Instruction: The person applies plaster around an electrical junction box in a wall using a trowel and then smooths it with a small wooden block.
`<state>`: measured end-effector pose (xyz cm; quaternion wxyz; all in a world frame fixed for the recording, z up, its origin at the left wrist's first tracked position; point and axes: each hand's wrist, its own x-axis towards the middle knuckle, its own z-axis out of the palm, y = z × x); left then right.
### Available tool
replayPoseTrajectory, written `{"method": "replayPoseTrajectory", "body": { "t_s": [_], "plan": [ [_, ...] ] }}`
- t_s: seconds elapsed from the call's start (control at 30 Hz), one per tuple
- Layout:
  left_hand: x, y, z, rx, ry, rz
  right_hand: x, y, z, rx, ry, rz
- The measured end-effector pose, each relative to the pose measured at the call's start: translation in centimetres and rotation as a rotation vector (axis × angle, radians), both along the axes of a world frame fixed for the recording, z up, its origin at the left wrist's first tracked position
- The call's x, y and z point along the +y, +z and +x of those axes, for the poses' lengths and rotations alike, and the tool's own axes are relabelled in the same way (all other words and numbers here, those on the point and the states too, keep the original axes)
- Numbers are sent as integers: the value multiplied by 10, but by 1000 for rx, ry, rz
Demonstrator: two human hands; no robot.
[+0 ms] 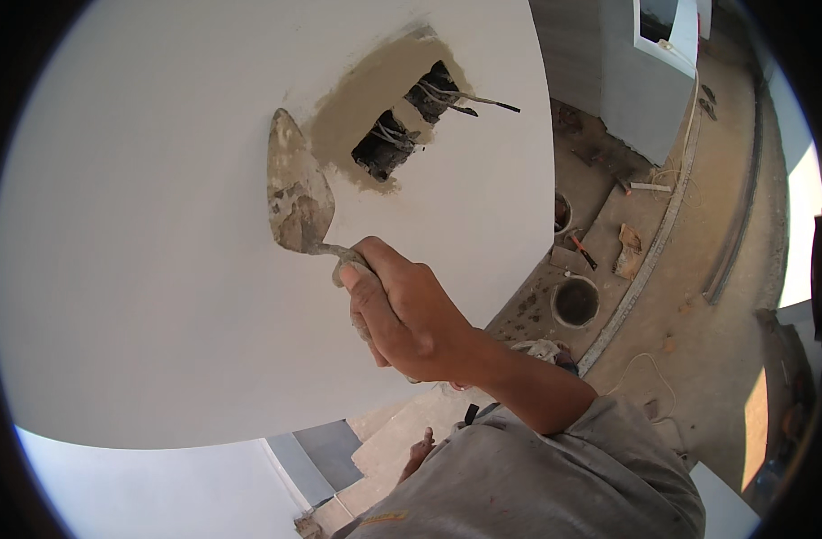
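My right hand (402,314) is closed around the handle of a pointed trowel (298,193), its blade smeared with grey-brown mortar. The blade is raised in front of a white wall (159,296), just left of a damp tan plaster patch (343,99). Two dark rectangular openings are set in that patch, a lower one (384,153) and an upper one (436,88). Loose wires (483,101) stick out of the upper opening, and shorter ones show in the lower. Low beside my grey shirt, my left hand (418,456) shows only partly, thumb up, the other fingers mostly hidden.
On the floor to the right are a round bucket (597,300), a hammer-like tool with a red and black handle (585,253) and a crumpled brown piece (628,250). A long curved-looking strip (646,256) runs past them. A pale cable (671,391) lies farther right.
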<state>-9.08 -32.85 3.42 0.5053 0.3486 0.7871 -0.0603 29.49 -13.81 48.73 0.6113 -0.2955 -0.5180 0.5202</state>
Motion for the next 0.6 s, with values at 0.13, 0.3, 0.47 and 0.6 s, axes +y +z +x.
{"method": "replayPoseTrajectory", "body": {
  "t_s": [0.13, 0.3, 0.47, 0.6],
  "plan": [
    [2, 17, 6, -12, 66, 0, -14, 4, 70, 2, -141, 101],
    [14, 15, 25, -68, 265, 73, -21, -35, 153, -32, -512, 33],
    [15, 30, 60, -119, 338, 69, -30, -111, 119, -213, -75, -261],
    [7, 23, 75, -99, 358, 90, -18, -130, 49, -188, -25, -246]
  ]
}}
